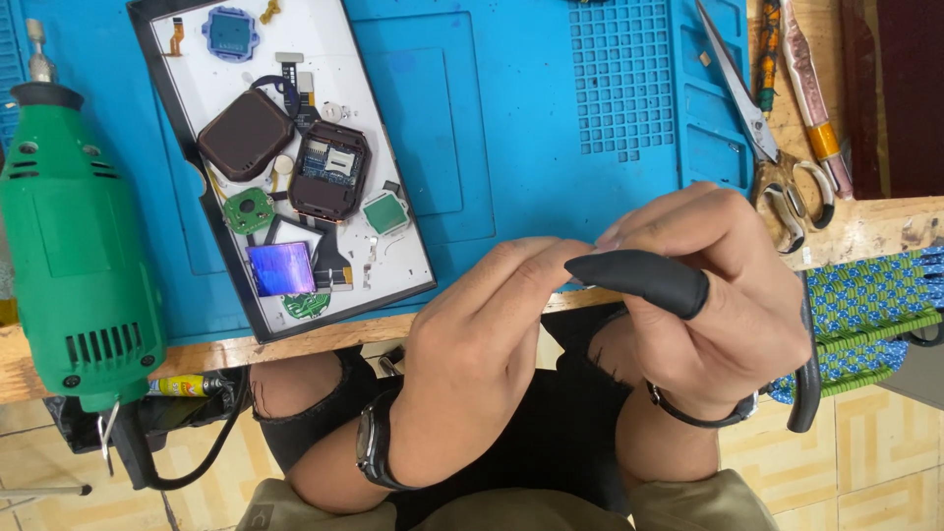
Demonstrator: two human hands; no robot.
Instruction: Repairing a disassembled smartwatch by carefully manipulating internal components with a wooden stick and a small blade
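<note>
My left hand (472,354), with a dark watch on its wrist, is held in front of the table's near edge. Its fingertips pinch the tip of a black rubber finger cover (639,280). That cover sits on one finger of my right hand (733,305), whose other fingers are curled; a thin dark band circles that wrist. Both hands hover above my lap, touching each other at the cover's tip. Whether anything small lies between the fingertips is hidden.
A blue work mat (511,118) covers the wooden table. On it lies a black-rimmed white tray (393,251) with taken-apart smartwatch parts: dark casings, small green boards, a small shiny screen. A green rotary tool (74,246) lies left; scissors (762,138) and pens right.
</note>
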